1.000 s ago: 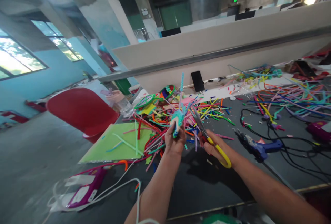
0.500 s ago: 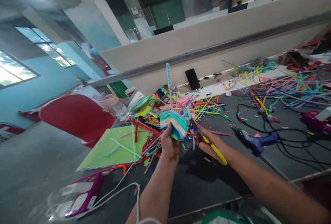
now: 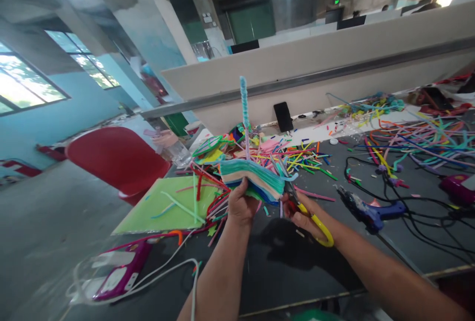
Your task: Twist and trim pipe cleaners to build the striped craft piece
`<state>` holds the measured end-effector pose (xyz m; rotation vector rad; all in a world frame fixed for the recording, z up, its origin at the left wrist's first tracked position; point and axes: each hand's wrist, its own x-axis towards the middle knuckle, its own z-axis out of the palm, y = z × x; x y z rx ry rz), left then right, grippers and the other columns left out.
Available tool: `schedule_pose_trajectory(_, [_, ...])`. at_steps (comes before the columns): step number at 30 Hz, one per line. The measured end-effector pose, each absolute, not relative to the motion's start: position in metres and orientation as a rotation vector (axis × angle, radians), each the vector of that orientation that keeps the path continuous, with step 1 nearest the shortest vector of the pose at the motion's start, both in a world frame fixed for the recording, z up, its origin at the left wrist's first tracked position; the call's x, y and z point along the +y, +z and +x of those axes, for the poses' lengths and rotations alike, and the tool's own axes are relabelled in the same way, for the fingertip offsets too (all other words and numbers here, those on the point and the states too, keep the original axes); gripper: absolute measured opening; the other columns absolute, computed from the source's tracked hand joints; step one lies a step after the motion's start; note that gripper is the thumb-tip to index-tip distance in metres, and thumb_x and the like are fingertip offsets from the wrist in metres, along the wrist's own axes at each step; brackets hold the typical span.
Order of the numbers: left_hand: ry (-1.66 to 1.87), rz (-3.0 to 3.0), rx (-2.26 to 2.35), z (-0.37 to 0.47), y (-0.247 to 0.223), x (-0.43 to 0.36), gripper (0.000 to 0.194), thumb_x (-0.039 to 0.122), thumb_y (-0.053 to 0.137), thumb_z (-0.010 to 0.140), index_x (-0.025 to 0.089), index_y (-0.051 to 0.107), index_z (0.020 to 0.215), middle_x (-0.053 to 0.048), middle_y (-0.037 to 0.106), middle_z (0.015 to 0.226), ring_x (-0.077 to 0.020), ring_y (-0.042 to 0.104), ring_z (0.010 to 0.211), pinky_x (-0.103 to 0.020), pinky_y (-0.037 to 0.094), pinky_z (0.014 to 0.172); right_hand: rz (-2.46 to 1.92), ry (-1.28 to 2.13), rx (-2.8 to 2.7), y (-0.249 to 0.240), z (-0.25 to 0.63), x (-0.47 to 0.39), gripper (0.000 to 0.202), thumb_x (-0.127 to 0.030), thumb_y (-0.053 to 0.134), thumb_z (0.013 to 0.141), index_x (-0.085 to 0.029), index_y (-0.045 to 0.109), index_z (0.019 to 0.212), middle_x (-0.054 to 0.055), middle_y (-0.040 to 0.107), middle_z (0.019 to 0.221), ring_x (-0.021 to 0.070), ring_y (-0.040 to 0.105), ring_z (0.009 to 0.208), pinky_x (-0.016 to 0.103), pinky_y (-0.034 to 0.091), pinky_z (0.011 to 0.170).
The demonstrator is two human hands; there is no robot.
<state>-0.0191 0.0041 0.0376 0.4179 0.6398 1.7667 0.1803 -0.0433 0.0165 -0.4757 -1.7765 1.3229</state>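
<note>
My left hand (image 3: 241, 205) grips a layered pipe-cleaner piece (image 3: 256, 177) in teal, cream, blue and green, thumb on its front face. A light blue fuzzy stem (image 3: 244, 103) stands upright behind its top edge. My right hand (image 3: 306, 214) is closed on yellow-handled scissors (image 3: 322, 232), whose blades point up and left at the piece's right end. A light blue pipe-cleaner end sticks out there beside the blades. Whether the blades touch it, I cannot tell.
Cut pipe cleaners (image 3: 304, 155) are scattered behind my hands. A green sheet (image 3: 148, 212) and purple device (image 3: 124, 271) lie left. A blue glue gun (image 3: 371, 209) with black cables lies right. A phone (image 3: 283, 116) leans on the partition; a red chair (image 3: 115, 160) stands left.
The layered piece has turned, so its striped face shows wider and its right end reaches farther right. The whole view has shifted slightly. Both hands keep their holds.
</note>
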Motion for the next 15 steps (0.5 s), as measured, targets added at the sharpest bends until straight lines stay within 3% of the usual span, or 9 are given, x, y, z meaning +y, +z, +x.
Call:
schedule_pose_trajectory(9, [1.765, 0.365, 0.616, -0.0153, 0.0376, 0.0072, 0.014, 0.013, 0.07, 0.07, 0.019, 0.071, 0.083, -0.002, 0.074, 0.083, -0.0211, 0.069, 0.088, -0.036, 0.051, 0.09, -0.5, 1.345, -1.714, 0.0188, 0.1784, -0.0454, 0.047, -0.057, 0.046, 0.086, -0.02, 0.045, 0.115, 0.005, 0.05, 0.087, 0.0131, 0.044, 0.071, 0.024, 0.037, 0.057])
schedule_pose_trajectory(15, [1.779, 0.311, 0.599, -0.0133, 0.0378, 0.0069, 0.017, 0.01, 0.068, 0.07, 0.019, 0.071, 0.085, -0.001, 0.074, 0.083, -0.0188, 0.069, 0.083, -0.035, 0.053, 0.087, -0.526, 1.354, -1.685, 0.0188, 0.1775, -0.045, 0.043, -0.056, 0.047, 0.087, -0.019, 0.047, 0.108, 0.003, 0.048, 0.082, 0.0101, 0.04, 0.064, 0.022, 0.034, 0.053])
